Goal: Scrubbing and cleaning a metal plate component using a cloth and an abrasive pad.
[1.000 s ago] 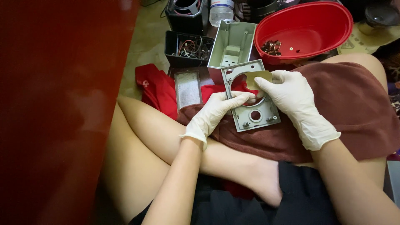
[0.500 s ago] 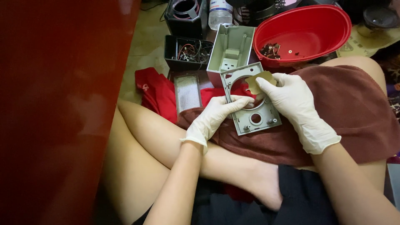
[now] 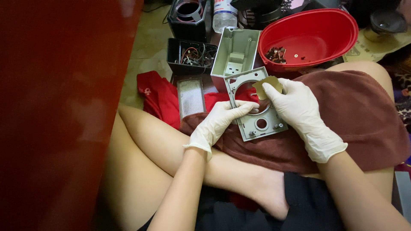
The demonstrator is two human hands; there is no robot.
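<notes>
The grey panel [image 3: 256, 112] with a large round hole lies on the brown cloth [image 3: 355, 115] over the person's lap. The left hand [image 3: 218, 122], in a white glove, has its fingers closed on the panel's left edge. The right hand [image 3: 299, 109], also gloved, pinches a small tan piece [image 3: 266, 84] at the panel's top. Behind the panel stand a grey box [image 3: 236, 53] and a red bowl [image 3: 312, 36] with screws; left of the box is a black tray [image 3: 190, 55] of wires.

The gloved left hand [image 3: 220, 119] gripped a grey plastic panel [image 3: 257, 115] on the lap; the gloved right hand [image 3: 297, 109] pinched a tan scrap [image 3: 267, 84] above it.
</notes>
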